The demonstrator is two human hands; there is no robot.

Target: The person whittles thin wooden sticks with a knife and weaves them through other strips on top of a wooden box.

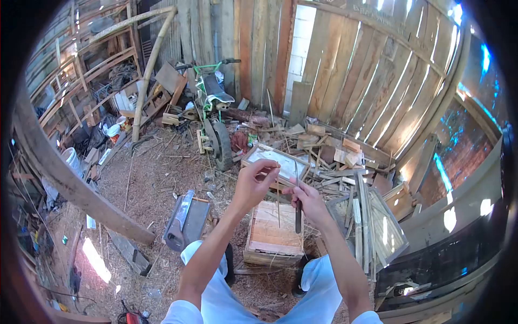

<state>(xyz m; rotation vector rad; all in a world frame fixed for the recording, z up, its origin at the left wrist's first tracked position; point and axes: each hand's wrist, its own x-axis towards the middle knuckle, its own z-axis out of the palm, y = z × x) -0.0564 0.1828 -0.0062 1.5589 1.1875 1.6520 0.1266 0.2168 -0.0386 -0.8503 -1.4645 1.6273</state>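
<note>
My left hand (258, 179) is raised in front of me, its fingertips pinching the upper end of a thin wooden stick (278, 208) that hangs nearly upright. Close beside it, my right hand (308, 201) is wrapped round a knife (298, 217); the dark handle points down and the narrow blade rises above the fist. The right fingertips reach toward the stick, overlapping it in this view. Below both hands, between my knees, stands a wooden box (275, 251) with a slatted top. Just beyond it lies a framed tray with a pale surface (280, 162).
A dark case-like box (198, 220) with a clear plastic roll stands left of my knee. Wood scraps (324, 148) pile up ahead, and slatted frames (377, 232) lean at right. A small motorbike (218, 135) stands ahead. A slanting post (81, 189) crosses the left side.
</note>
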